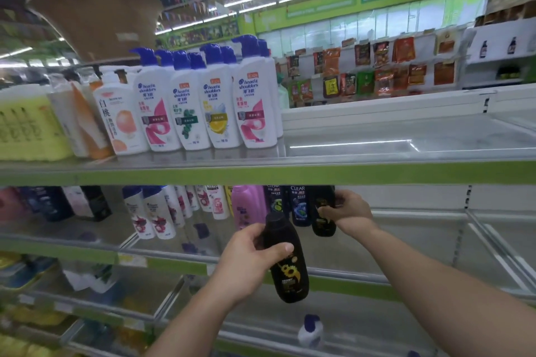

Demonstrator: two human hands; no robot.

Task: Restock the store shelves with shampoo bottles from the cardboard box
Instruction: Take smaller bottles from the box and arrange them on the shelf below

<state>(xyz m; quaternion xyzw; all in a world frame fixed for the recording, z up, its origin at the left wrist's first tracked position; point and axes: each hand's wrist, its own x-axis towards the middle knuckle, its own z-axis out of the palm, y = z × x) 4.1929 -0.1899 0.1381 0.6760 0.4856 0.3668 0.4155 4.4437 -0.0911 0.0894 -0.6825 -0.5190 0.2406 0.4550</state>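
My left hand [249,258] grips a black shampoo bottle with a sunflower label [288,264], held upright in the air in front of the middle shelf [406,229]. My right hand [346,207] reaches further in and holds a second black bottle [322,211] standing on that shelf, just right of two dark CLEAR bottles [298,206]. A pink bottle [246,206] stands left of them. The cardboard box is out of sight.
White pump bottles with blue caps [203,101] line the top shelf [261,172], beside orange and yellow packs. White and dark bottles [150,214] fill the middle shelf's left part. A small white bottle [311,330] lies on a lower shelf. Snack packets [377,66] hang across the aisle.
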